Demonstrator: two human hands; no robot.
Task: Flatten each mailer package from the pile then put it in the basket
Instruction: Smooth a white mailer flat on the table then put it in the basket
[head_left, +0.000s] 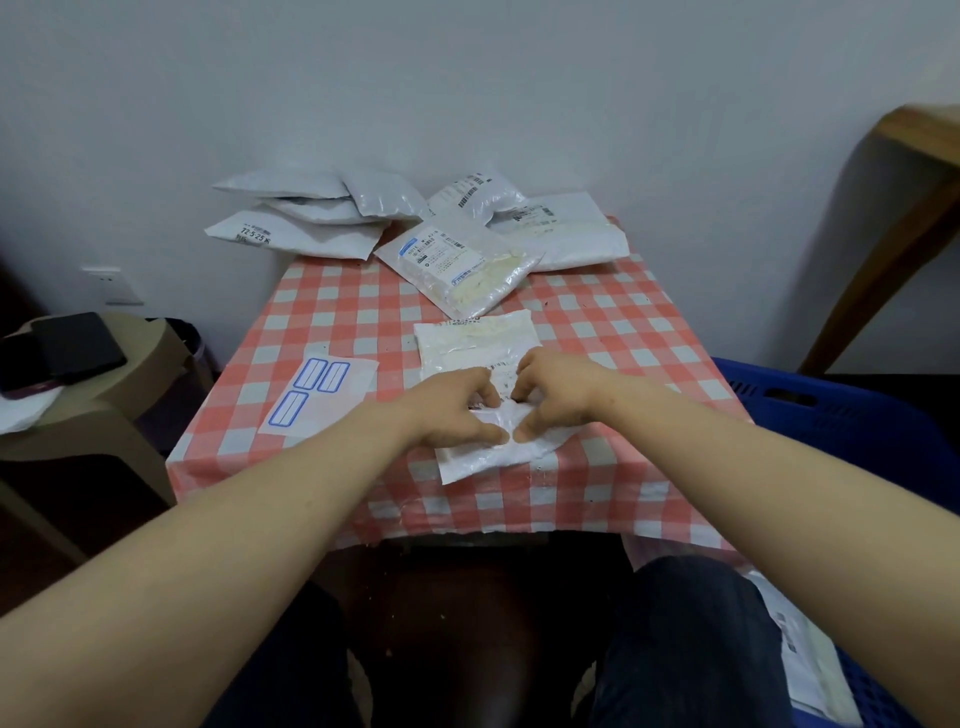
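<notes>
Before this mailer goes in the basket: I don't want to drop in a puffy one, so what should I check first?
1. Both hands on the mailer: ok, the left hand and right hand pinch its near half.
2. Mailer flat: not ok, its near end is wrinkled between the thumbs.
3. Mailer fully on the table: ok.
4. Basket within reach: probably ok, it stands beside the table on the right.
5. Room in the basket: cannot tell, the right arm hides most of it.
6. Pile left to do: ok, more mailers lie at the far edge.
</notes>
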